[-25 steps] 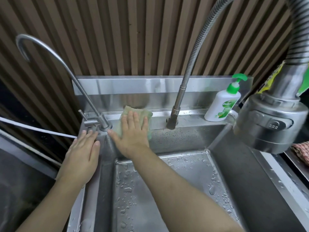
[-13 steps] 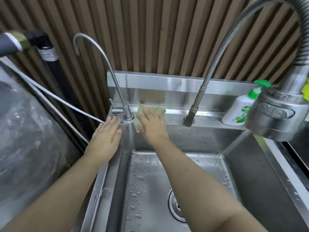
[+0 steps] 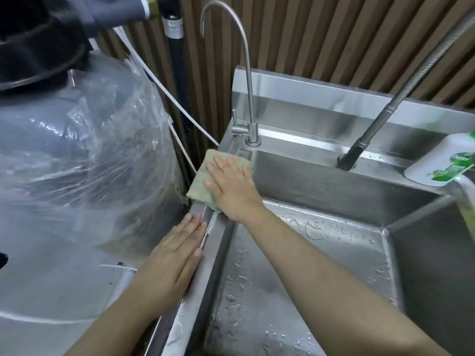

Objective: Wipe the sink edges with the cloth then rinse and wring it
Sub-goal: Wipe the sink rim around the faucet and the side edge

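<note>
The right hand (image 3: 232,187) lies flat, fingers straight and together, pressing the green cloth (image 3: 205,176) onto the left rim of the steel sink (image 3: 195,273). The cloth overhangs the rim's outer edge beyond the fingertips, probably so that one pass takes both the top and the lip. Just past the fingertips stands the slim gooseneck tap (image 3: 250,119), so the cloth sits at the back-left corner. The left hand (image 3: 174,255), also flat with straight fingers and holding nothing, rests on the same rim nearer the person, just behind the right wrist; it looks like a brace for leaning over the basin. Off past the right forearm stand the spring-hose faucet (image 3: 359,147) and a soap bottle (image 3: 442,160).

Half a second ago the cloth was on the back ledge beside the tap base; it has since rounded the corner onto the side rim, and the left hand has slid back along that rim. Wiping looks under way; rinsing and wringing are not yet begun.
</note>
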`<state>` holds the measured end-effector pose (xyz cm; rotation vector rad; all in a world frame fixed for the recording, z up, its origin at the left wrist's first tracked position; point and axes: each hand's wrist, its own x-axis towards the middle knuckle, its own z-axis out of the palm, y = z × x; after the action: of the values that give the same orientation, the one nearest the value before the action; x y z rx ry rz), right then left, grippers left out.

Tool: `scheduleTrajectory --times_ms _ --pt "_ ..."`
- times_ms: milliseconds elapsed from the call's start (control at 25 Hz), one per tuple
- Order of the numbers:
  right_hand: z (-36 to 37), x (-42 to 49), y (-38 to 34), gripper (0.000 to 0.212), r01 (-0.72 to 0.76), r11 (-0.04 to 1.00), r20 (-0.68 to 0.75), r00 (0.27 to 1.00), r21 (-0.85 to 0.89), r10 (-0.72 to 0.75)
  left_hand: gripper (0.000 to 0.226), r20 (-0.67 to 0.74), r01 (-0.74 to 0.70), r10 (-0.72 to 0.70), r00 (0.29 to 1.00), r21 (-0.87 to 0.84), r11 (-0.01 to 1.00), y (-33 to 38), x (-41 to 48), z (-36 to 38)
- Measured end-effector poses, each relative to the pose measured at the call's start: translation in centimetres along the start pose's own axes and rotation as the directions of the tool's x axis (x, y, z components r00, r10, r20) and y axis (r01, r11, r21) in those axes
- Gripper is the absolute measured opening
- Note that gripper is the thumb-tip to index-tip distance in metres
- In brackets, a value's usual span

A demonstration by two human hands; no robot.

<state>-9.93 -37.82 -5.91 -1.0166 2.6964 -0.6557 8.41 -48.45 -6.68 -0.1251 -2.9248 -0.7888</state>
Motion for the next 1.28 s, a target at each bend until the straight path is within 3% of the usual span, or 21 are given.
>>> scheduleTrajectory --times_ms 200,400,600,720,800,840,960,1000,1080,1200,1280 --pt "-1.2 5.1 0.4 0.052 -0.163 0.979 0.011 0.986 -0.120 0.166 0.053 -0.026 0.002 -0.002 1.000 0.024 1.000 0.3 -0.2 0.3" --pt "0.0 -0.1 0.4 0.049 0.012 0.999 -0.004 1.000 -0.041 -0.012 0.051 -0.028 0.000 0.000 1.000 0.004 1.000 0.3 -0.1 0.3" --pt "-1.5 5.6 0.8 0.051 -0.146 0.983 -0.009 0.989 -0.109 0.146 0.051 -0.017 -0.006 0.006 1.000 0.008 1.000 0.3 -0.2 0.2" --pt "-0.9 1.8 2.1 0.046 0.041 0.998 -0.033 0.999 0.050 -0.039 0.052 -0.013 -0.007 0.007 1.000 0.014 1.000 0.4 -0.3 0.3" --pt "-2.4 -1.3 4.4 0.044 0.223 0.959 0.017 0.973 0.175 -0.230 0.052 -0.011 -0.001 0.001 1.000 0.010 1.000 0.4 -0.3 0.2" --pt "-3.4 -1.7 5.2 0.044 0.233 0.943 0.051 0.966 0.238 -0.252 0.052 -0.012 0.000 0.001 1.000 0.011 1.000 0.4 -0.2 0.1" --pt "-3.0 -0.7 3.4 0.048 -0.029 0.944 0.018 1.000 0.330 0.025 0.052 -0.005 0.004 -0.004 1.000 0.003 1.000 0.4 -0.3 0.1" --pt "-1.8 -0.5 1.5 0.050 -0.109 0.955 -0.014 0.993 0.277 0.117 0.052 -0.004 0.009 -0.009 1.000 -0.003 1.000 0.5 -0.3 0.1" --pt "0.3 -0.6 -1.0 0.051 -0.131 0.983 -0.068 0.988 0.127 0.140 0.052 -0.001 0.009 -0.009 1.000 0.001 1.000 0.6 -0.2 0.0" --pt "-0.4 1.1 1.3 0.048 0.049 0.999 -0.025 0.998 -0.013 -0.050 0.052 0.006 0.009 -0.009 1.000 0.011 1.000 0.3 -0.1 0.1" --pt "-2.0 4.2 3.0 0.044 0.102 0.993 0.005 0.995 -0.056 -0.102 0.052 0.007 0.017 -0.017 1.000 0.007 1.000 0.4 -0.2 0.0"
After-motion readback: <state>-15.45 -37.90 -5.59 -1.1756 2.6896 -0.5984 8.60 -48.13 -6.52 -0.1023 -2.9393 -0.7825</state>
